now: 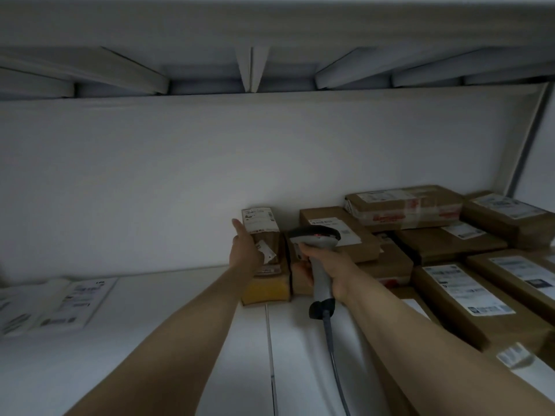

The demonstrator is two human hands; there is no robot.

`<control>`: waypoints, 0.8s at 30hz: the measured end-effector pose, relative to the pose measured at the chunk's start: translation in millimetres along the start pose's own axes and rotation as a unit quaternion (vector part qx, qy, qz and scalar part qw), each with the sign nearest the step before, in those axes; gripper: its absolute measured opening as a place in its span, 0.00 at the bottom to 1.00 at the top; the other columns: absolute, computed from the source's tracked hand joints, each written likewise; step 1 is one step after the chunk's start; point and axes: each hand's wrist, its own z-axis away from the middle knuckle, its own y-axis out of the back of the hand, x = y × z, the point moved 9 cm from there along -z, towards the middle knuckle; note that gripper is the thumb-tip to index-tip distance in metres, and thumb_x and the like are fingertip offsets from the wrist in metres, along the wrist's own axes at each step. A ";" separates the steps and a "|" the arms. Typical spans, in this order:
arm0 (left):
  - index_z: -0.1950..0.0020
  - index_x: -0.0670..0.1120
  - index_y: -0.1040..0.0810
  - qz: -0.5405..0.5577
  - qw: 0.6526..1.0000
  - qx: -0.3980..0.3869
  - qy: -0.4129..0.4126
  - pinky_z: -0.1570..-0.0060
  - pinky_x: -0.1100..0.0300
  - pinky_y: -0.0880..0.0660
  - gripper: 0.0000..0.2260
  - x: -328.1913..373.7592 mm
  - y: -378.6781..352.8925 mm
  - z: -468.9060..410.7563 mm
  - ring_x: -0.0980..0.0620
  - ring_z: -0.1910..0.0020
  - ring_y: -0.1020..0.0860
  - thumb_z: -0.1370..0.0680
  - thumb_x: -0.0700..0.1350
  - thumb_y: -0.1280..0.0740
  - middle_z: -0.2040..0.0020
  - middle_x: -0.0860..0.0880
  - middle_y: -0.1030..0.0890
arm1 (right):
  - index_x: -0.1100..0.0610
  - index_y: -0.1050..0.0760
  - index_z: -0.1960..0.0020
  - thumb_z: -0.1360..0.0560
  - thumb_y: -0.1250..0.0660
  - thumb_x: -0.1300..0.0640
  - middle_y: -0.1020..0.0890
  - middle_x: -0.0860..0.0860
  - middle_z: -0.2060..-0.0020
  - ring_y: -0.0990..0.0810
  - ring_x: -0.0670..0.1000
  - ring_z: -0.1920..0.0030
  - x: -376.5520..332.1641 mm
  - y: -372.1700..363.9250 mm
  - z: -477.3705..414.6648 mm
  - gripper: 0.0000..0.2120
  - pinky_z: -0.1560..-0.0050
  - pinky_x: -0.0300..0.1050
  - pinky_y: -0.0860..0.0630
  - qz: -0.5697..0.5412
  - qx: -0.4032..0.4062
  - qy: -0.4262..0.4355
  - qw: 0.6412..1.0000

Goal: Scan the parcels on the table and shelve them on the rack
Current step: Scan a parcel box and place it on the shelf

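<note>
1. A small brown parcel [265,235] is seen on the rack shelf [150,331], near the middle of the shelf's back edge and close against the white back wall [210,175]. A white label is carried on its upper face.
2. A yellow block [265,291] is seen directly below the parcel's near end; whether it belongs to the parcel cannot be told.
3. The left hand [246,250] is laid against the parcel's left side, with one digit stretched straight along that edge. How the other fingers lie cannot be told through the blur.
4. The scanner [316,238] is gripped in the right hand [330,267], with the fingers wrapped around its grey handle. Its head is held just right of the small parcel, and a red light is shown on it.
5. The scanner's cable [333,355] is run down toward the shelf's front edge.
6. Brown labelled parcels [450,244] are stacked along the shelf's right side.
7. A flat white packet [60,304] is laid at the shelf's left edge.
</note>
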 end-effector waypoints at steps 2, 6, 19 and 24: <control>0.23 0.43 0.68 0.017 1.000 0.013 0.022 0.42 0.49 0.25 0.44 -2.6 4.1 8.9 0.40 0.37 0.27 0.24 0.33 0.36 0.32 0.36 0.31 | 0.63 0.24 0.55 0.29 0.25 0.58 0.18 0.56 0.73 0.20 0.49 0.76 -0.5 0.1 7.4 0.10 0.76 0.38 0.23 0.009 -0.006 0.002 1.000; 0.22 0.43 0.60 0.031 0.998 0.034 0.039 0.40 0.47 0.26 0.42 -2.9 10.4 33.7 0.37 0.36 0.29 0.25 0.34 0.32 0.31 0.35 0.37 | 0.63 0.23 0.50 0.30 0.24 0.59 0.17 0.56 0.68 0.18 0.51 0.73 -0.5 9.3 32.9 0.13 0.77 0.39 0.25 0.026 0.023 0.017 0.999; 0.29 0.39 0.37 -0.002 0.993 -0.090 -0.071 0.51 0.56 0.27 0.24 14.3 -4.3 176.7 0.41 0.40 0.26 0.23 0.38 0.37 0.36 0.38 0.27 | 0.65 0.24 0.41 0.28 0.26 0.58 0.18 0.56 0.71 0.22 0.49 0.74 34.7 64.9 195.0 0.19 0.71 0.42 0.26 0.079 0.156 0.050 0.983; 0.25 0.45 0.36 0.007 0.974 -0.192 -0.116 0.41 0.54 0.26 0.25 34.0 -47.0 253.1 0.44 0.36 0.27 0.22 0.39 0.37 0.33 0.44 0.27 | 0.62 0.24 0.48 0.30 0.24 0.58 0.17 0.56 0.70 0.21 0.50 0.75 58.2 107.1 269.6 0.15 0.72 0.41 0.24 0.091 0.224 0.040 0.970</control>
